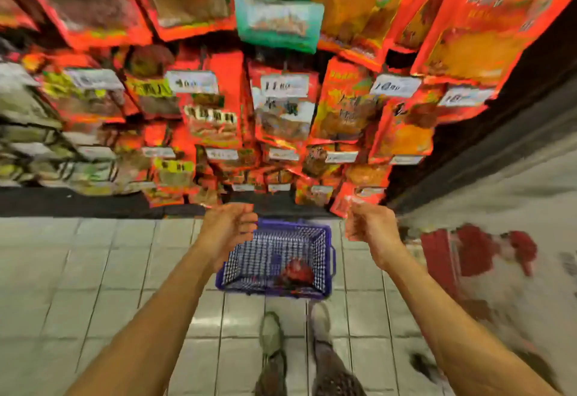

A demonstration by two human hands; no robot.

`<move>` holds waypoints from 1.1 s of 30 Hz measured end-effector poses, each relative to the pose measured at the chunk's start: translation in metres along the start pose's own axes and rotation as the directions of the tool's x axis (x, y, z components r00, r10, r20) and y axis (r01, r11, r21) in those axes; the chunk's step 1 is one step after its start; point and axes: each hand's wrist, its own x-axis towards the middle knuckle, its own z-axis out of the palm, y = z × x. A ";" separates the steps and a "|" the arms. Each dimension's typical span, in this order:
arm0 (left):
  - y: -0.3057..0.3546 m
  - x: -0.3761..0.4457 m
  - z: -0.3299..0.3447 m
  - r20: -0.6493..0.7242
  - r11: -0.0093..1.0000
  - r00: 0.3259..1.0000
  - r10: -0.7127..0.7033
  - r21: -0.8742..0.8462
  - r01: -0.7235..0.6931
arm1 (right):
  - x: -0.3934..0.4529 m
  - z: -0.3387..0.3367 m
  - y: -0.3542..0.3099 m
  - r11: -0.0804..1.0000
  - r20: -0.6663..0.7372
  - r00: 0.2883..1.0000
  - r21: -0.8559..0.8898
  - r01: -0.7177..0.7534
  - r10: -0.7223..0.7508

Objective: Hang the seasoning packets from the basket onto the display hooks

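Head view: both hands raised over basket, nothing held

Head view was blurred throughout. Left hand [229, 224] was up in front of the display, fingers loosely curled, holding nothing. Right hand [368, 224] was at the same height, well apart from the left, fingers also loosely curled; a pale smear sat at its fingertips, too blurred to tell whether it was a packet or a shelf tag. Blue wire basket [278, 260] stood on the tiled floor [93, 270] between and below the two hands. One red seasoning packet [298, 270] lay inside it toward the near right corner. Hanging packets [281, 108], mostly red and orange plus one green packet [279, 21], filled the display rows above, with white price tags [284, 85] in front of them. Person's two shoes [271, 336] showed on the floor just behind the basket.
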 end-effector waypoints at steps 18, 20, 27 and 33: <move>-0.360 0.289 -0.083 -0.240 0.825 0.862 -0.447 0.262 0.501 | 0.248 0.087 0.454 0.408 0.242 0.888 -0.911 0.069 0.391; -0.390 0.321 -0.090 -0.239 0.792 0.873 -0.424 0.368 0.486 | 0.278 0.101 0.494 0.322 0.245 0.901 -0.938 0.127 0.358; -0.462 0.394 -0.114 -0.301 0.667 0.902 -0.309 0.608 0.431 | 0.346 0.139 0.606 0.300 0.365 0.695 -0.928 0.221 0.619; -0.472 0.397 -0.103 -0.266 0.627 0.944 -0.195 0.706 0.329 | 0.340 0.129 0.602 0.391 0.371 0.633 -0.913 0.115 0.679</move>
